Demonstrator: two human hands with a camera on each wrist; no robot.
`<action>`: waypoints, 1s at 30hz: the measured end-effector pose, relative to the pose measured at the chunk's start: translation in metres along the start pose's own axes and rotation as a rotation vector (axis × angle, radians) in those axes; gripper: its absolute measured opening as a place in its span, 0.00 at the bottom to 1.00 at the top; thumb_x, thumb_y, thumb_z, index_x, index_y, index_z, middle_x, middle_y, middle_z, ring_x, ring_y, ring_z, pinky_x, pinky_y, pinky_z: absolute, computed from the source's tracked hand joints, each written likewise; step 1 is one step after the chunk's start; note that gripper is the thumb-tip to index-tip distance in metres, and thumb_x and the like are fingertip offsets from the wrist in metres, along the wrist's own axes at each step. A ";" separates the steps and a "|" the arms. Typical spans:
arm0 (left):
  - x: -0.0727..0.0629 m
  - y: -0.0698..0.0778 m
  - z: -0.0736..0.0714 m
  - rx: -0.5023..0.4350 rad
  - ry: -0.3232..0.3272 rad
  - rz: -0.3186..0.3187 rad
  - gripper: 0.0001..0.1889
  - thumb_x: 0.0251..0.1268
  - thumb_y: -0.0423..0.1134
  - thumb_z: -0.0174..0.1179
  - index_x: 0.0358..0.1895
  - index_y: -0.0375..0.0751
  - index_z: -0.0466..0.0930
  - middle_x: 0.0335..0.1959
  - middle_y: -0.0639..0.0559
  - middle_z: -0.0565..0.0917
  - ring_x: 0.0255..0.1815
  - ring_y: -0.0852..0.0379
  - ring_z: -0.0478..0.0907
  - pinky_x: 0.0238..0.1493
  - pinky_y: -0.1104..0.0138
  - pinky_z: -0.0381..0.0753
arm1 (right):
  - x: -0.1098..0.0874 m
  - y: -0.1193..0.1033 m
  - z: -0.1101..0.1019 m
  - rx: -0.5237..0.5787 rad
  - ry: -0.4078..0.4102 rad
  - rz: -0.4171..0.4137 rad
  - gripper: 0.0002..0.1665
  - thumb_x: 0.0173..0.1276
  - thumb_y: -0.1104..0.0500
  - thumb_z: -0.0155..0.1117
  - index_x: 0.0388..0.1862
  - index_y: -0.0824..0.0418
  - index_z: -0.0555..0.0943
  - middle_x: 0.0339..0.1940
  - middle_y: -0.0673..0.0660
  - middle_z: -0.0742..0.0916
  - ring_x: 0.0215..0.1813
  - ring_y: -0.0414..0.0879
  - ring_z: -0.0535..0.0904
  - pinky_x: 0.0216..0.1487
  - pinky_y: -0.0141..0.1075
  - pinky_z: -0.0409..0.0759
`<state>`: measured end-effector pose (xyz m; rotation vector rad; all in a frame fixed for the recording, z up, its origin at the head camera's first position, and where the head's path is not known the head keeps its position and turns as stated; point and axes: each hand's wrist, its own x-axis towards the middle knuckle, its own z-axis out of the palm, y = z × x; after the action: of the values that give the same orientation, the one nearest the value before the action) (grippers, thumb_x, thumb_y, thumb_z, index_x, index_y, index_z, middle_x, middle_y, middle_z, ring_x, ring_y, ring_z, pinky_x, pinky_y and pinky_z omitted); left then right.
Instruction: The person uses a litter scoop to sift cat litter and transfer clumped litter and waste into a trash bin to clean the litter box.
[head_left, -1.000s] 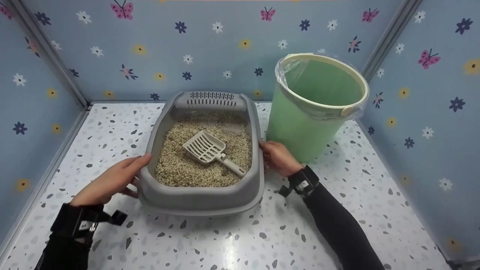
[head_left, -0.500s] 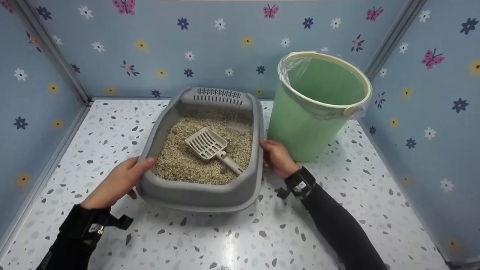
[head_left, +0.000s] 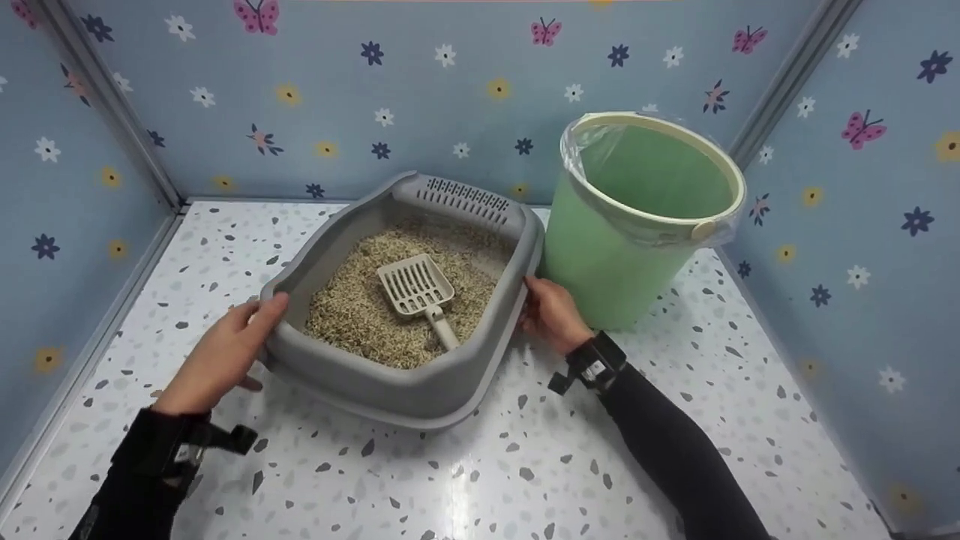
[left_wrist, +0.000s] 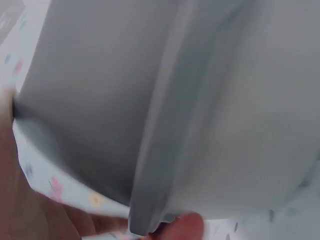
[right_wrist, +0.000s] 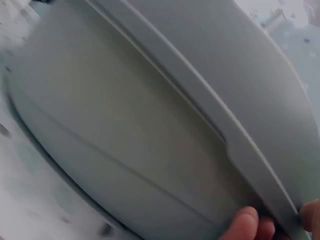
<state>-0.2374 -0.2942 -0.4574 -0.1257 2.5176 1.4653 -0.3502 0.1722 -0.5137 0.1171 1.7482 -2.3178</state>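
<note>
A grey litter box [head_left: 375, 382] stands turned at an angle on the speckled table, its slotted back end toward the right rear. Tan granular litter [head_left: 349, 300] fills its floor. On the litter lies a beige slotted scoop [head_left: 415, 285], handle toward the front right. My left hand [head_left: 217, 352] grips the rim at the left front corner, thumb on top and fingers outside below. The right hand [head_left: 555, 315] holds the right side's rim; in the right wrist view its fingertips [right_wrist: 245, 225] curl under the rim against the outer wall. Both wrist views are mostly filled by the box.
A green bin [head_left: 607, 277] with a clear plastic liner stands close by the box's right rear, just behind my right hand. Flower-patterned panels [head_left: 450, 97] wall in the speckled white table [head_left: 585, 480] at the back and both sides.
Both hands have turned the litter box clockwise: its back end swung right toward the bin, and its left front corner moved left and back. The scoop turned along with it.
</note>
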 end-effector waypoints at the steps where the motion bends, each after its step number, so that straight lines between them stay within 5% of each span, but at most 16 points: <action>1: -0.007 0.000 0.005 0.006 -0.008 -0.014 0.57 0.82 0.79 0.39 0.91 0.32 0.46 0.74 0.24 0.72 0.59 0.35 0.79 0.40 0.49 0.95 | 0.005 0.000 -0.001 0.012 0.024 -0.010 0.22 0.91 0.51 0.59 0.32 0.58 0.76 0.25 0.51 0.79 0.23 0.42 0.75 0.21 0.30 0.76; 3: -0.016 0.000 0.015 0.004 -0.017 -0.029 0.58 0.83 0.79 0.39 0.91 0.31 0.43 0.70 0.23 0.73 0.56 0.36 0.79 0.38 0.50 0.95 | 0.011 -0.001 -0.002 0.030 0.052 -0.020 0.21 0.91 0.52 0.58 0.33 0.57 0.74 0.25 0.50 0.77 0.24 0.41 0.72 0.21 0.29 0.72; 8: -0.013 0.001 0.023 -0.070 0.016 0.007 0.50 0.85 0.77 0.40 0.82 0.30 0.60 0.55 0.30 0.77 0.46 0.43 0.79 0.32 0.48 0.94 | 0.012 -0.003 -0.003 0.070 0.026 -0.026 0.17 0.92 0.55 0.54 0.36 0.57 0.70 0.27 0.50 0.74 0.25 0.41 0.69 0.22 0.29 0.68; 16: 0.028 -0.013 -0.015 -0.069 0.020 0.004 0.53 0.85 0.77 0.37 0.89 0.32 0.55 0.38 0.41 0.76 0.33 0.50 0.81 0.27 0.57 0.85 | -0.015 0.010 0.008 -0.009 -0.072 -0.050 0.16 0.94 0.53 0.50 0.42 0.60 0.73 0.29 0.54 0.81 0.26 0.44 0.76 0.23 0.31 0.74; 21: 0.045 -0.018 -0.037 -0.077 0.036 -0.004 0.54 0.82 0.80 0.37 0.82 0.30 0.62 0.34 0.44 0.74 0.32 0.52 0.79 0.28 0.58 0.85 | -0.029 0.014 0.015 -0.052 -0.107 -0.018 0.15 0.93 0.54 0.52 0.43 0.59 0.76 0.31 0.55 0.83 0.29 0.45 0.80 0.24 0.31 0.78; 25: 0.036 -0.016 -0.028 -0.085 0.057 -0.024 0.52 0.82 0.80 0.34 0.74 0.29 0.66 0.37 0.43 0.77 0.34 0.51 0.80 0.29 0.57 0.87 | -0.021 0.009 0.006 -0.064 -0.037 -0.016 0.19 0.92 0.49 0.55 0.40 0.58 0.79 0.31 0.54 0.84 0.28 0.45 0.82 0.24 0.32 0.79; 30: 0.004 -0.010 0.010 -0.152 0.098 -0.044 0.49 0.84 0.77 0.39 0.79 0.30 0.60 0.43 0.39 0.79 0.32 0.49 0.83 0.23 0.56 0.88 | -0.002 0.002 -0.011 0.053 0.097 -0.036 0.18 0.91 0.49 0.58 0.39 0.57 0.77 0.30 0.54 0.82 0.27 0.45 0.79 0.23 0.31 0.77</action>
<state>-0.2378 -0.2909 -0.4714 -0.2827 2.4583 1.6702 -0.3486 0.1823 -0.5181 0.2123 1.7471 -2.4234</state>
